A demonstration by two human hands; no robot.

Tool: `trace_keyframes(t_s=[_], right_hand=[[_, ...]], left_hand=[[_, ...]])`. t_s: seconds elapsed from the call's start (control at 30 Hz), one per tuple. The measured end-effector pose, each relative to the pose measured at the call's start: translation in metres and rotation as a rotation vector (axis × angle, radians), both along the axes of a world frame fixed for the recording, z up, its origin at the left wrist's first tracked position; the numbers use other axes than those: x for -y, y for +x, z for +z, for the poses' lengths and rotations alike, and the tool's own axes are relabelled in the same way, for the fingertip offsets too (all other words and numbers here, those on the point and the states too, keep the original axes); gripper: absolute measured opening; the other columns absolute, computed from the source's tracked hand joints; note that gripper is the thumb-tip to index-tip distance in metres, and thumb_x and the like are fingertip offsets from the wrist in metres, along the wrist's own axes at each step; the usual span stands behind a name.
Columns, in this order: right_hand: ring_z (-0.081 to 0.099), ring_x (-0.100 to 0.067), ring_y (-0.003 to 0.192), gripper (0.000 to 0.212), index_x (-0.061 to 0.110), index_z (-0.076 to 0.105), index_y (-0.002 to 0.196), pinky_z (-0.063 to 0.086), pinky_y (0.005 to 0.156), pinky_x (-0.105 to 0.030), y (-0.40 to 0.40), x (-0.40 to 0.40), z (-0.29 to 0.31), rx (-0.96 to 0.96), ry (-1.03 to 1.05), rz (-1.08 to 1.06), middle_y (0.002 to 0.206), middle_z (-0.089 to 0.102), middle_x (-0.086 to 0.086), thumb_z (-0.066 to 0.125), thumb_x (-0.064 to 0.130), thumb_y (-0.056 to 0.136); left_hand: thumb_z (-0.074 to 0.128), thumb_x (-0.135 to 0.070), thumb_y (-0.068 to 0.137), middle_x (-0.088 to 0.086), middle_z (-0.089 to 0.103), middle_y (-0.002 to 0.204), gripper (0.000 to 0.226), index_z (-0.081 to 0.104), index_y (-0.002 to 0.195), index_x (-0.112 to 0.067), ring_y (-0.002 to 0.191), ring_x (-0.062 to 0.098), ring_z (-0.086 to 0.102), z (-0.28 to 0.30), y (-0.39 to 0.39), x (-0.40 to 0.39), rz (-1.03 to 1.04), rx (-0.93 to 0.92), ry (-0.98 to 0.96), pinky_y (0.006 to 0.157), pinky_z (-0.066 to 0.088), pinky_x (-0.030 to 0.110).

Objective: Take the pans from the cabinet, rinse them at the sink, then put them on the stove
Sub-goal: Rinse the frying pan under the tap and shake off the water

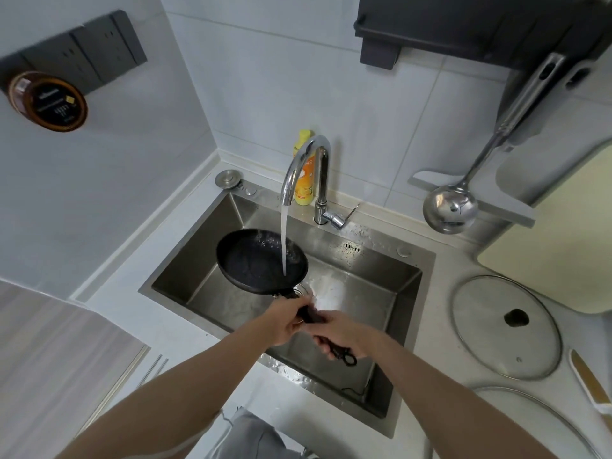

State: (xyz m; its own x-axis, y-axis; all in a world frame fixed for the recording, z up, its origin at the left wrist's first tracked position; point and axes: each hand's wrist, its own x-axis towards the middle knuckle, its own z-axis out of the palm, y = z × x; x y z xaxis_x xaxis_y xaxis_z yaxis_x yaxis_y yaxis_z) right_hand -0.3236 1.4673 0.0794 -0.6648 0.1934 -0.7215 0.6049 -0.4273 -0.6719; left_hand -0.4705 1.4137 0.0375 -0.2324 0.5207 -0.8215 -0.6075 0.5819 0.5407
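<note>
- Pale surface (440,276) around a steel sink (374,366), tap (306,160) running.
- Black pan (256,263) held over the basin, stream hitting its inside.
- Left hand (286,321) and right hand (341,332) both wrapped round the handle (wet grip).
- Risk: water splashing out onto the surface, or the handle slipping so the pan drops.

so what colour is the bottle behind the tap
The bottle is yellow with an orange label, seen in the head view, partly hidden by the tap.
</note>
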Motion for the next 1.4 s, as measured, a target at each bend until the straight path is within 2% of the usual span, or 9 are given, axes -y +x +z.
trace_keyframes(t_s=[0.37,0.57,0.67,0.77,0.9,1.03,1.2,1.3,1.4], right_hand=[[0.057,-0.007,0.041,0.014,0.028,0.049,0.106,0.042,0.04,-0.017,-0.005,0.006,0.007,0.12,0.82,0.168,0.07,0.058,0.009,0.053,0.037,0.096],[0.057,-0.02,0.046,0.016,0.001,0.06,0.092,0.048,0.048,-0.025,-0.021,-0.026,0.059,0.278,0.371,0.2,0.06,0.06,-0.011,0.059,0.016,0.093],[0.052,-0.009,0.043,0.012,0.007,0.055,0.093,0.046,0.042,-0.018,-0.016,-0.033,0.055,0.26,-0.013,-0.002,0.064,0.056,-0.005,0.061,0.016,0.096],[0.049,-0.007,0.045,0.016,0.008,0.055,0.097,0.044,0.042,-0.018,-0.004,-0.024,0.033,0.171,-0.055,0.011,0.064,0.055,-0.001,0.061,0.022,0.098],[0.048,-0.014,0.045,0.017,0.008,0.053,0.099,0.043,0.042,-0.026,0.001,0.005,0.008,-0.008,0.188,0.032,0.064,0.054,-0.007,0.06,0.023,0.097],[0.049,-0.021,0.037,0.01,0.019,0.051,0.093,0.042,0.042,-0.027,-0.004,0.019,0.002,-0.091,0.476,0.042,0.058,0.058,-0.015,0.057,0.025,0.098],[0.054,-0.002,0.047,0.036,0.024,0.049,0.127,0.038,0.045,-0.014,-0.008,0.018,-0.003,0.034,0.801,0.053,0.068,0.058,0.011,0.054,0.044,0.097],[0.061,-0.013,0.074,0.044,0.019,0.048,0.132,0.043,0.062,-0.025,-0.01,0.012,-0.006,0.121,0.984,0.131,0.093,0.066,0.004,0.05,0.046,0.097],[0.065,-0.024,0.079,0.033,0.015,0.055,0.119,0.044,0.063,-0.029,-0.023,0.002,0.013,0.225,0.99,0.251,0.099,0.069,-0.006,0.049,0.037,0.096]], left_hand=[[0.058,-0.012,0.097,0.008,0.068,0.101,0.012,0.063,0.106,-0.007,0.088,0.02,0.065,0.016,-0.002,-0.013,-0.016,0.223,0.114,0.056,0.056,0.028],[0.064,-0.027,0.09,0.005,0.064,0.085,0.02,0.06,0.104,-0.012,0.074,0.019,0.06,0.014,0.008,-0.012,-0.038,0.348,0.153,0.071,0.049,0.031],[0.066,-0.03,0.092,0.006,0.067,0.087,0.022,0.063,0.105,-0.012,0.076,0.019,0.062,0.01,0.016,-0.007,-0.027,0.27,0.106,0.073,0.053,0.03],[0.068,-0.027,0.092,0.006,0.07,0.085,0.022,0.064,0.104,-0.009,0.075,0.018,0.065,0.005,0.013,-0.001,-0.008,0.138,0.034,0.069,0.056,0.029],[0.068,-0.021,0.091,0.003,0.069,0.081,0.017,0.061,0.105,-0.013,0.068,0.016,0.063,0.0,0.002,0.003,-0.007,0.026,-0.015,0.052,0.049,0.025],[0.066,-0.009,0.091,0.006,0.069,0.086,0.014,0.06,0.104,-0.014,0.076,0.018,0.066,0.013,-0.006,-0.001,0.016,0.017,0.062,0.061,0.051,0.028],[0.062,-0.003,0.093,0.006,0.074,0.095,0.02,0.056,0.108,-0.016,0.085,0.02,0.069,0.019,-0.013,-0.01,0.05,0.1,0.111,0.065,0.058,0.033],[0.057,-0.008,0.096,0.004,0.072,0.104,0.013,0.055,0.107,-0.016,0.087,0.019,0.068,0.026,-0.015,-0.013,0.023,0.175,0.123,0.054,0.054,0.027],[0.061,-0.016,0.092,0.005,0.069,0.096,0.011,0.067,0.099,-0.011,0.084,0.019,0.062,0.024,-0.016,-0.013,-0.06,0.24,0.129,0.068,0.045,0.026]])
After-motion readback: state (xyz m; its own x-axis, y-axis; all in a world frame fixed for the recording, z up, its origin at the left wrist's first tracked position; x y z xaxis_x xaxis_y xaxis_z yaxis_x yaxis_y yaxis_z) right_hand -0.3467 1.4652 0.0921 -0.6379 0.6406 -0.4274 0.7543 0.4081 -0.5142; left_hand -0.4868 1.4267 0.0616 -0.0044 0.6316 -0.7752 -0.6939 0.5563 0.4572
